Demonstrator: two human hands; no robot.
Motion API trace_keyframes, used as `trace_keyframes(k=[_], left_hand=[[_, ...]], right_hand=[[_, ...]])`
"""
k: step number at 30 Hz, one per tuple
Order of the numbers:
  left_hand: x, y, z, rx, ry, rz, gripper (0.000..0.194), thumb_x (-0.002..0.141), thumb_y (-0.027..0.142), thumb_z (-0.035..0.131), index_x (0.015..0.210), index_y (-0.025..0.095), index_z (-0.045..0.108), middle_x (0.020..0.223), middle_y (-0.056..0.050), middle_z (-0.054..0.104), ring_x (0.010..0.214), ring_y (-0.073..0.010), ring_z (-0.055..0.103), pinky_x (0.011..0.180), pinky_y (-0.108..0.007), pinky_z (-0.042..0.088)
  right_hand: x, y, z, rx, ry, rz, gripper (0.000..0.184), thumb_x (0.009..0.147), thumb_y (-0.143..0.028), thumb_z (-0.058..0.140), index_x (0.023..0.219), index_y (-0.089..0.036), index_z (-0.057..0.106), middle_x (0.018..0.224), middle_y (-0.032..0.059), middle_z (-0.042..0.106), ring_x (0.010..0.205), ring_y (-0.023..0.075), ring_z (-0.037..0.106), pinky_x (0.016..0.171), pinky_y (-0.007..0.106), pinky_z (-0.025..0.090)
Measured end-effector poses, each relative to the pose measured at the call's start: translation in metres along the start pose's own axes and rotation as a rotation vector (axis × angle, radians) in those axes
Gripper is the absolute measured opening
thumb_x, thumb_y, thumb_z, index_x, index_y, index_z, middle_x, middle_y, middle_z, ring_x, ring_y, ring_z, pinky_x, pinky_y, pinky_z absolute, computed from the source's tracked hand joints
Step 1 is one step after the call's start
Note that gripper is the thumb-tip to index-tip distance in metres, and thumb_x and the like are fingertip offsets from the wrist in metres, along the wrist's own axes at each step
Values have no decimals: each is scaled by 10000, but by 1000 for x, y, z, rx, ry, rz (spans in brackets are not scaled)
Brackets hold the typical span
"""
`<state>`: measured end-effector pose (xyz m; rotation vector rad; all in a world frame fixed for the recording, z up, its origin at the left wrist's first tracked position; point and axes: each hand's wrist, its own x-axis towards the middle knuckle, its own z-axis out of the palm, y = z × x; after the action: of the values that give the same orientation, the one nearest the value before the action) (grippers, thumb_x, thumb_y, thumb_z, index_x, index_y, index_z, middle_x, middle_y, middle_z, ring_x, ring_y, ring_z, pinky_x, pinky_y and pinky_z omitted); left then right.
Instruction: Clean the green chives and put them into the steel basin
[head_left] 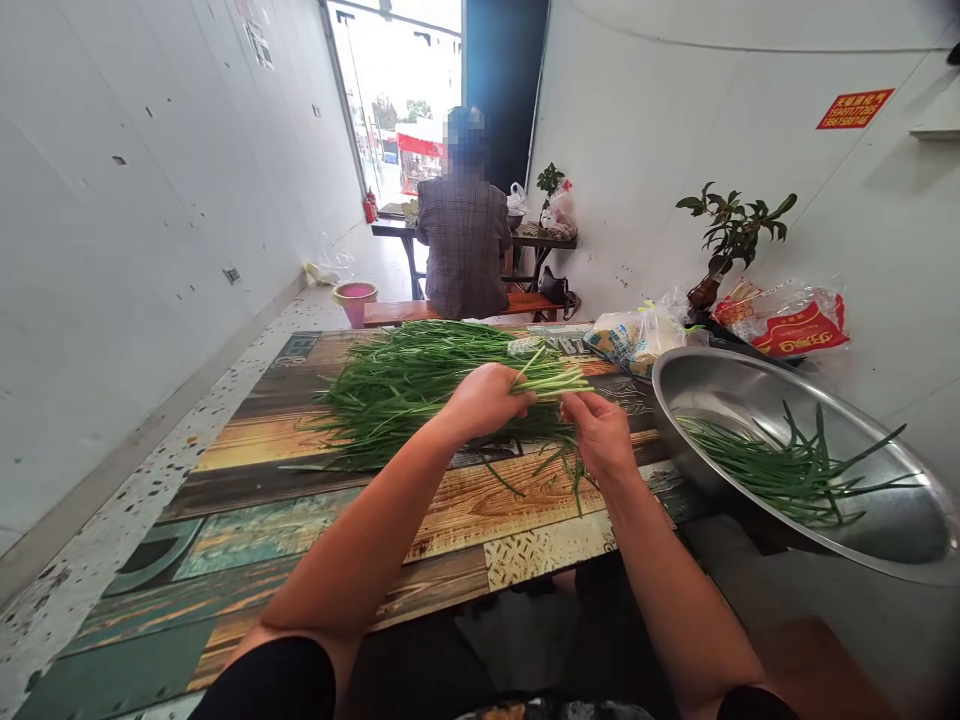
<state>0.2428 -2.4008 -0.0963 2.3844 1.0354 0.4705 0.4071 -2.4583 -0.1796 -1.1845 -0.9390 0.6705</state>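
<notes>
A big heap of long green chives [409, 385] lies on the patterned wooden table [300, 520]. My left hand [486, 398] is closed round a small bundle of chives [551, 382], pale stem ends pointing right. My right hand [600, 432] is just right of it, fingers pinched at those stem ends, with a few thin strands hanging below. To the right stands a large steel basin [750, 395] with several chives [780, 470] lying inside.
Plastic bags [637, 335] and a red-and-white packet [795, 325] sit behind the basin, beside a potted plant [724, 240]. Further back a person [463, 240] sits on a bench at another table, facing away. A pink bucket [355, 300] stands on the floor. White walls on both sides.
</notes>
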Motion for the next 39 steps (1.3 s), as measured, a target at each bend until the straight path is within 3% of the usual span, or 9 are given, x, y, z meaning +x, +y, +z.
trace_keyframes(k=[7,14,18,20,23,28,32,34,39], left_hand=[[0,-4,-6,-98,-91,8,321,780,382,518,630,151,684,566,1,589,528,-100,452,531,-244,292],[0,-6,-9,-60,-85,-11,315,774,382,539,594,153,660,523,8,556,488,-93,422,506,-248,272],[1,-5,-7,5,-42,-17,281,769,370,560,608,161,657,532,15,563,505,-99,448,520,-249,280],[1,-4,-6,52,-30,-29,245,762,368,575,663,167,674,574,11,599,535,-107,476,532,-247,288],[0,-3,-4,171,9,-46,218,760,363,582,742,180,699,651,-7,640,597,-125,507,553,-246,294],[-2,0,-2,296,8,-36,219,768,363,570,767,189,704,725,-37,658,658,-151,532,563,-253,294],[-5,-1,-10,302,-23,-38,238,775,385,574,748,182,694,681,-34,632,633,-155,530,549,-257,298],[-7,-4,-17,329,5,-49,228,779,372,571,733,179,684,668,-33,618,642,-156,534,562,-254,317],[-10,-7,-33,315,178,-96,229,840,326,488,790,185,661,732,-39,637,731,-169,561,656,-254,377]], right_hand=[[3,-10,-11,-83,-9,-99,201,687,-381,703,684,-180,690,633,-27,579,621,108,480,625,255,377],[24,-2,-38,-184,248,34,416,697,-542,598,478,-212,471,443,-39,430,415,94,337,445,267,300],[19,4,-53,-701,82,-174,148,662,-317,601,680,-183,660,686,37,618,526,138,495,540,293,413],[15,2,-54,-811,-7,-294,284,639,-193,543,876,-194,700,879,61,675,659,172,586,630,307,466],[11,-9,-46,-819,-85,-361,334,687,-120,425,841,-213,707,813,37,697,750,191,629,716,319,491],[3,-27,-24,-783,-414,-493,329,829,-180,400,1001,-208,679,945,51,696,885,186,616,787,303,472],[3,-23,-24,-739,-597,-365,317,924,-381,396,871,-206,654,716,3,642,641,138,554,609,245,420],[13,-13,-33,-678,-537,-265,376,929,-426,370,764,-202,623,574,-31,549,528,120,482,543,235,380],[68,18,-37,-775,48,-317,310,840,-415,504,733,-183,680,677,34,634,667,180,555,674,304,429]])
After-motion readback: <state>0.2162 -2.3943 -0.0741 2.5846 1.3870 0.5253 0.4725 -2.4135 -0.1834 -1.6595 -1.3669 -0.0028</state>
